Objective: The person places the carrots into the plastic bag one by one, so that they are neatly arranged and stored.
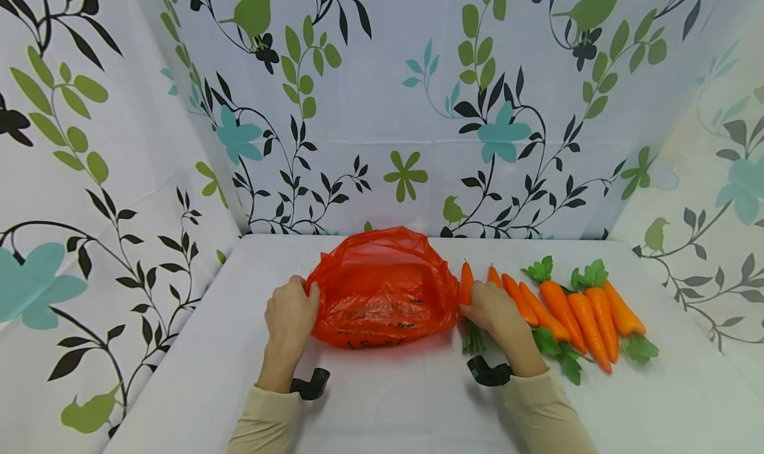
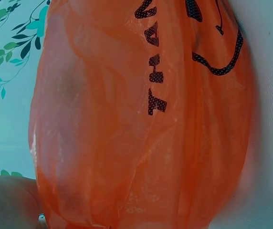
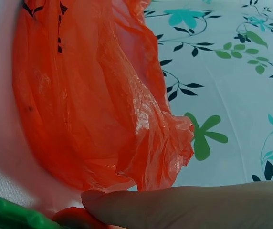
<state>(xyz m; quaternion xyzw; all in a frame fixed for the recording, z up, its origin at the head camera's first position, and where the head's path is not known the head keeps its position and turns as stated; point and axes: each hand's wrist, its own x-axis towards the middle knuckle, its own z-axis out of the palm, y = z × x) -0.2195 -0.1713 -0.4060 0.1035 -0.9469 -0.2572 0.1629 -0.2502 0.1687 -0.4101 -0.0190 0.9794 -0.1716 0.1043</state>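
Note:
A red, see-through plastic bag stands puffed up on the white table, its top opening gaping. My left hand pinches its left edge between thumb and fingers. In the left wrist view, black lettering runs across the bag, with part of the hand at the lower left. Beside the bag's right side, my right hand grips an orange carrot with green stems pointing toward me. The right wrist view has the thumb over that carrot, close against the bag; the other fingers are hidden.
Several more carrots, some with green leaves, lie side by side to the right of my right hand. The white table ends at a patterned cloth backdrop. Black wrist mounts show beside both forearms.

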